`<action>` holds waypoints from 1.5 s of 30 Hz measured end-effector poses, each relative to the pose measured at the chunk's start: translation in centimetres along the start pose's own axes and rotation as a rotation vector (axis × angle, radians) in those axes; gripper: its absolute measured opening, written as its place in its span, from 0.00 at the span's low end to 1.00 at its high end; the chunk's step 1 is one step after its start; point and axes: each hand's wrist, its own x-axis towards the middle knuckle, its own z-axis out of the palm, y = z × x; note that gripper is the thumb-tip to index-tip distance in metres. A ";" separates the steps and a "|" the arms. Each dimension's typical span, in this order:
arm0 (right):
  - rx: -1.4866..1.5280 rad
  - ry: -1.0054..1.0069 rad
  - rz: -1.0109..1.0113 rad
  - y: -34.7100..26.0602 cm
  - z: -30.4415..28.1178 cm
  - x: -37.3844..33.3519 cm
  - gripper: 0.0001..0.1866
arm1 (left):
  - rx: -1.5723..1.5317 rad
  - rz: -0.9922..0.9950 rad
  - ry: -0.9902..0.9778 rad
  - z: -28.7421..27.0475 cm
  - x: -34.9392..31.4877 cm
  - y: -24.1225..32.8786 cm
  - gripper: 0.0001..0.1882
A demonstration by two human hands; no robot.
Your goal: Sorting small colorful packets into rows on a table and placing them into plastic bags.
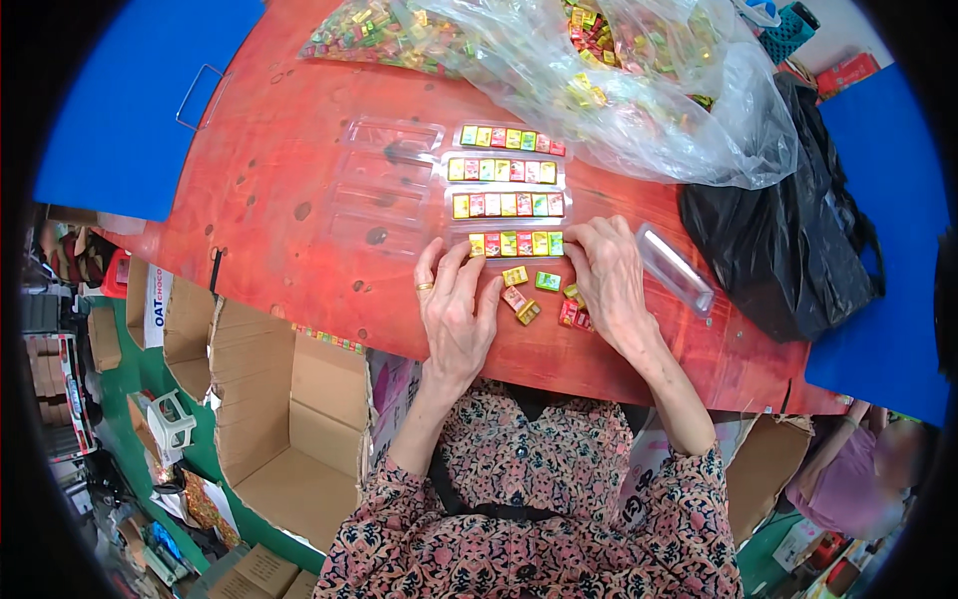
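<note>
A row of small wrapped candies [516, 244], yellow, red and green, lies at the near end of a transparent plastic tray [571, 190]. My left hand [454, 311], with a ring on one finger, bends its fingertips against the row's left end. At the right end, the curled fingers of my right hand [611, 288] press on the same row. Farther up the tray lie 3 more candy rows [508, 206]. Loose candies [515, 276] lie on the table between my hands, some partly under the right one. Joined along the tray's left side is a matching transparent half [387, 190].
A large transparent bag [659, 110] of candies covers the far side of the red table [269, 230]. To the right are a black plastic bag [783, 215] and a narrow transparent plastic piece [676, 268]. Open cardboard boxes [289, 429] stand below the near edge. Another person [848, 469] is at lower right.
</note>
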 end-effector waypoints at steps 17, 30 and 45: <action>2.321 -0.439 -0.477 -9.7 -15.8 -0.3 0.36 | 0.021 -0.012 0.035 -0.1 -0.2 -0.4 0.13; 2.407 -0.168 -0.742 -11.9 -15.4 -1.1 0.38 | 0.036 -0.014 0.018 0.4 -0.3 -0.2 0.14; 2.470 -0.046 -0.698 -12.3 -14.9 -0.6 0.39 | 0.041 0.016 0.023 0.1 -0.2 -0.1 0.13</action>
